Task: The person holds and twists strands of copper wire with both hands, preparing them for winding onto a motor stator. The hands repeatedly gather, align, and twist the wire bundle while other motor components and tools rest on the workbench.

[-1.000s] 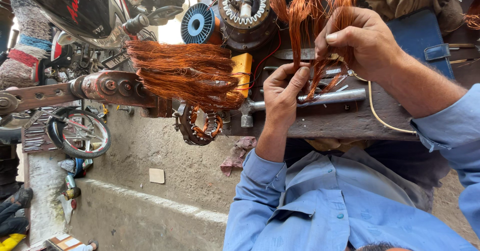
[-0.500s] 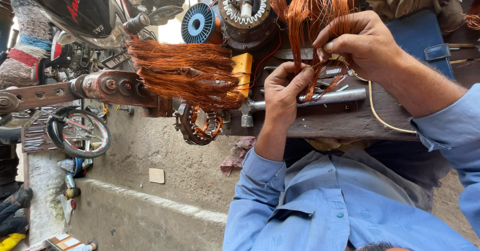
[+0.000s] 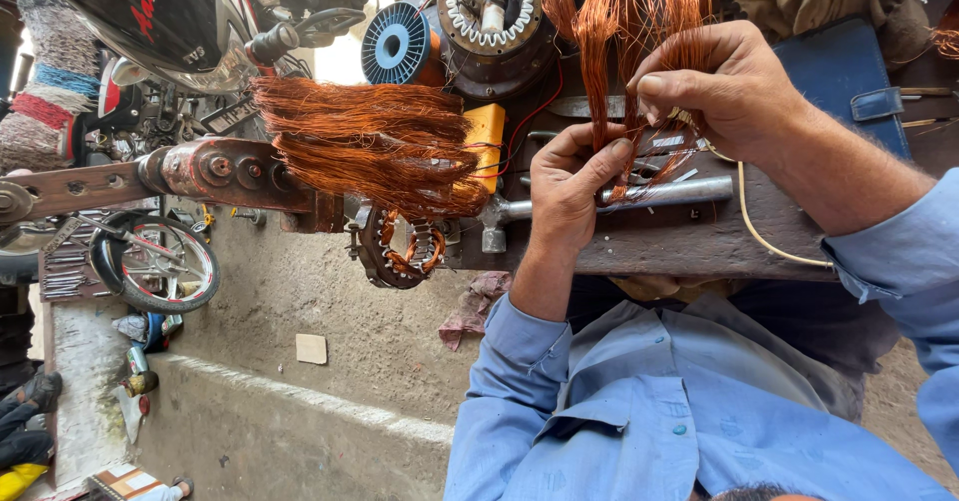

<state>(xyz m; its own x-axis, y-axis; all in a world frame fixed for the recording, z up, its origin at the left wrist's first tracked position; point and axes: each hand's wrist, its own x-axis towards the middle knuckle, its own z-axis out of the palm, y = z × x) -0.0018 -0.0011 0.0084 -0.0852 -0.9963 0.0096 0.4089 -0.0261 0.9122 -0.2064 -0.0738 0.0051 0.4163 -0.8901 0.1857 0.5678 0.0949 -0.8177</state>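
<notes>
Two hands are clamped on one copper wire bundle [image 3: 639,31]: left hand [image 3: 569,186] fingers pinched low, right hand [image 3: 729,91] fingers closed above, strands running upward beyond them.

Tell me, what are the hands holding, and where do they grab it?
Both hands pinch a bundle of copper wire strands: the left hand grips the lower part between thumb and fingers, and the right hand holds strands beside it.
</notes>
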